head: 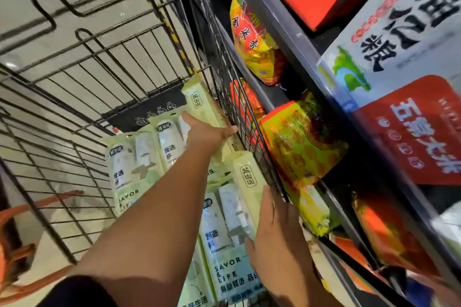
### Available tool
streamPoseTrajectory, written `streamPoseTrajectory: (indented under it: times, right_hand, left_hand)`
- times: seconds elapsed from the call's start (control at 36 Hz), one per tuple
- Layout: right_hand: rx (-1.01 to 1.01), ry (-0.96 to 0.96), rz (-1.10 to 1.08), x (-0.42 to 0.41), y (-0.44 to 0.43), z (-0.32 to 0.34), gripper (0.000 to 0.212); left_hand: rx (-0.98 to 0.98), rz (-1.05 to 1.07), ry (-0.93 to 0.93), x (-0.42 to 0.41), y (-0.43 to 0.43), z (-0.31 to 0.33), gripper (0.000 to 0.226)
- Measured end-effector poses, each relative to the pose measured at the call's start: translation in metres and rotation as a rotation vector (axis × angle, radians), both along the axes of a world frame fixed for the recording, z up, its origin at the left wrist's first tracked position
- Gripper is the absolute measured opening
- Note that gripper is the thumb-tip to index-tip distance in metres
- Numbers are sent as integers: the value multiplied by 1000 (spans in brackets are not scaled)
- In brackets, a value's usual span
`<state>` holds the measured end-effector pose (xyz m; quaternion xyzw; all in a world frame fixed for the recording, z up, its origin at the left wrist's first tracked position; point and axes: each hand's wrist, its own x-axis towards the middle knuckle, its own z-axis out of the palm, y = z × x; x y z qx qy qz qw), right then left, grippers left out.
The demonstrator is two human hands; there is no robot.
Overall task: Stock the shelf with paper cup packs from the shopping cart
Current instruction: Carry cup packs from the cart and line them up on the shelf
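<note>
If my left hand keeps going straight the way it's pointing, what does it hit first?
The left hand already rests on a green cup pack, fingers aimed at the cart's wire side. Straight on, it probably meets that wire first, though depth is unclear.

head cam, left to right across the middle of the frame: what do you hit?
Orange cart handle → wire side of the shopping cart → pale green paper cup packs → left hand on a pack → yellow-red rice bag on the shelf → red rice pack.
</note>
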<state>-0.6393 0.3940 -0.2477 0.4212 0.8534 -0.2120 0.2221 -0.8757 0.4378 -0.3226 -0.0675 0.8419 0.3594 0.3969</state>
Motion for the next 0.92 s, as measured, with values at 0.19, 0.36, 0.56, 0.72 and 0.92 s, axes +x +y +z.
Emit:
streamPoseTrajectory:
  times: [0.19,0.36,0.56,0.72,0.92]
  right_hand:
    - [-142,186,-102,3,3,-14,111]
    - [-70,88,15,0,8,6,121]
    - [12,194,65,2,9,35,118]
    - [-234,465,-151,15,-11,89,109]
    - [-308,737,-258,47,-65,150,102]
  left_hand:
    - [58,116,-72,-1,-25,17,120]
    - [86,155,12,4,-72,65,95]
    - [132,130,97,25,-151,111,87]
    - [253,27,154,60,-218,146,95]
    - [352,-39,58,116,-301,198,107]
